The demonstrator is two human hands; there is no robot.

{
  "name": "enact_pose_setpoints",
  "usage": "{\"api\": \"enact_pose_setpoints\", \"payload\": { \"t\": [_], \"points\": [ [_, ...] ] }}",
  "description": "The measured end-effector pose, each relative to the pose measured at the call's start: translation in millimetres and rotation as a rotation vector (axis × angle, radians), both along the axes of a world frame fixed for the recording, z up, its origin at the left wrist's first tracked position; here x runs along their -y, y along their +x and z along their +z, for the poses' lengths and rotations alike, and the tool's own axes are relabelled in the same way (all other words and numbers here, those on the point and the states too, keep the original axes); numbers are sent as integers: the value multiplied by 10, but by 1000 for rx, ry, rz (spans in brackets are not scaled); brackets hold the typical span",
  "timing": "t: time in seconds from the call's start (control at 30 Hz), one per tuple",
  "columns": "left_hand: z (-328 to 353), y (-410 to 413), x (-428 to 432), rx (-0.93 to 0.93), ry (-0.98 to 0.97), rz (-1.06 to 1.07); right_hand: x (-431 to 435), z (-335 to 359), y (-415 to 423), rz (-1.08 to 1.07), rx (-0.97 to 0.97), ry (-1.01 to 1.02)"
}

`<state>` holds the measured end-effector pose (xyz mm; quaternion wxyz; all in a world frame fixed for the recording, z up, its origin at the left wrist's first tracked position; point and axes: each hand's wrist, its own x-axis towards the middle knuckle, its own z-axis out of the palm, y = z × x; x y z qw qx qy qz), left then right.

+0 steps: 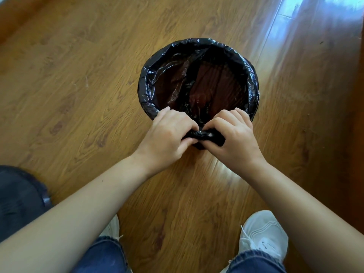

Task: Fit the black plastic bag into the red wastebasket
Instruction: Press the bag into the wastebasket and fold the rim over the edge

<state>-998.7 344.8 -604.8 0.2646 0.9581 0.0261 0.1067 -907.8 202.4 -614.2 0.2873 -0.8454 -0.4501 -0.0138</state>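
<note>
Brown wood floor (78, 75) lies under everything you see, with a bright shine of light on it far past your right hand. Your left hand (169, 133) and your right hand (232, 134) are close together, almost touching, with the fingers curled in. Both hands pinch a bunched-up bit of the black plastic bag (202, 134) between them, at the near edge of the bin. Just past your knuckles the bag opens wide. It is folded over the round rim of the red wastebasket (222, 79) all the way round, and it hangs down inside with many wrinkles. The bag is thin, so the red ribs of the bin show through it on the side past your right hand. The bin stands on the floor right in front of your hands. Nearer to you, below your arms, are your two white shoes, one under the left arm (112, 227) and one under the right (264, 235), and your blue jeans (106, 255). Off beside your left arm lies something dark (17, 200); you cannot tell what it is.
</note>
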Motion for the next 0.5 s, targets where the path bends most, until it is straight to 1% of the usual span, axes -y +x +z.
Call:
{"api": "enact_pose_setpoints", "payload": {
  "t": [0.1, 0.17, 0.23, 0.5],
  "points": [
    [-24, -11, -48, 4, 31, 28, 107, 46, 48, 38, -48, 7],
    [-37, -20, -72, -2, 51, 44, 173, 84, 101, 49, -80, 47],
    [-45, -27, -85, -5, 58, 55, 190, 102, 144, 47, -75, 70],
    [-22, -47, -97, -12, 30, 35, 161, 44, 137, 56, -94, -16]
  ]
}}
